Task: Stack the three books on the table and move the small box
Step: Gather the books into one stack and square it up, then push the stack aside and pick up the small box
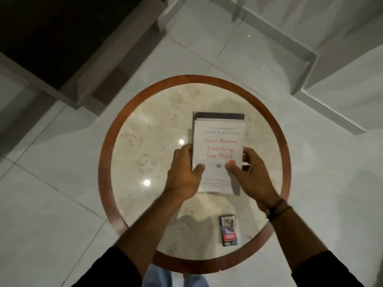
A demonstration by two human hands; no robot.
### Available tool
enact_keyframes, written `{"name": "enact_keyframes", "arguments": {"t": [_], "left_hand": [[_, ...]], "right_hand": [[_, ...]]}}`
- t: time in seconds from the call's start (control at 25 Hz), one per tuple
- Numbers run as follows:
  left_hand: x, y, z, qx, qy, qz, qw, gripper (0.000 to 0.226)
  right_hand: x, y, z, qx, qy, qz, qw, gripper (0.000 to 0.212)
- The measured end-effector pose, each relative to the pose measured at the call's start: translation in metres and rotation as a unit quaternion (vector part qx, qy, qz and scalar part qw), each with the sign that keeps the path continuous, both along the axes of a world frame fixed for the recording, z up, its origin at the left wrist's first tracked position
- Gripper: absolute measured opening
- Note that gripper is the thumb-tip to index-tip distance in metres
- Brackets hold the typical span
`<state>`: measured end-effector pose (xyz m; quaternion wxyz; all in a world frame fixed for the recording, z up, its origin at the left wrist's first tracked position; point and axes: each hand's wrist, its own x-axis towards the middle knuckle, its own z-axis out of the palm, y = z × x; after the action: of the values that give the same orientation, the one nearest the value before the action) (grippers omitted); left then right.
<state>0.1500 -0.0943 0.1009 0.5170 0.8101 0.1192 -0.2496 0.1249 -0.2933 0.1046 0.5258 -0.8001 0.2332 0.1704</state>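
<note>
**Reader:** What did the view from the person's head show, starting with the biggest thing?

**Describer:** A round counter (107, 162) with a pale stone top and a reddish wooden rim filled the middle, standing on a white tiled floor (51, 204). Near its centre lay a stack of books (218, 119). The top one was a white book (219, 141) with red title lettering; a dark cover showed just beyond its far edge.

**Reader:** Were all three books stacked?

**Describer:** It could not be told for certain. At least two layers showed, and no other book lay loose on the counter, so the stacking seemed done or nearly done.

**Reader:** And the hands?

**Describer:** The left hand (183, 170) clasped the left edge of the white book, thumb on the cover. The right hand (250, 172) gripped the right edge the same way. They seemed to be squaring the pile.

**Reader:** Where was the small box?

**Describer:** The small box (228, 230), dark with a red band, lay flat near the counter's near rim, well apart from the books and untouched. Moving it appeared to be what was left.
</note>
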Motion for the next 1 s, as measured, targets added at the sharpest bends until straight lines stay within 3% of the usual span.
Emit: {"name": "enact_keyframes", "arguments": {"t": [0.16,0.4,0.56,0.64,0.76,0.88,1.0], "left_hand": [[0.000,-0.085,-0.008,0.035,0.043,-0.081,0.995,0.046],[-0.001,-0.135,-0.024,0.097,0.052,-0.074,0.991,0.040],[-0.003,-0.142,-0.033,0.137,0.027,-0.062,0.988,0.056],[-0.001,-0.137,-0.037,0.129,0.030,-0.032,0.991,0.071],[0.001,-0.129,-0.039,0.098,0.054,-0.004,0.994,0.080],[-0.014,-0.123,-0.038,0.097,0.011,-0.008,0.995,0.063],[-0.049,-0.086,-0.036,0.111,-0.083,0.005,0.990,0.048]], "right_hand": [[-0.019,-0.078,0.001,-0.015,0.060,-0.091,0.994,0.038],[-0.020,-0.120,-0.024,-0.012,0.091,-0.154,0.984,0.042],[-0.018,-0.126,-0.042,-0.048,0.107,-0.172,0.978,0.046],[-0.018,-0.127,-0.048,-0.070,0.109,-0.176,0.976,0.044],[-0.021,-0.127,-0.052,-0.067,0.121,-0.201,0.970,0.059],[-0.038,-0.117,-0.047,-0.076,0.084,-0.242,0.964,0.064],[-0.082,-0.091,-0.028,-0.150,-0.027,-0.283,0.947,0.042]]}}
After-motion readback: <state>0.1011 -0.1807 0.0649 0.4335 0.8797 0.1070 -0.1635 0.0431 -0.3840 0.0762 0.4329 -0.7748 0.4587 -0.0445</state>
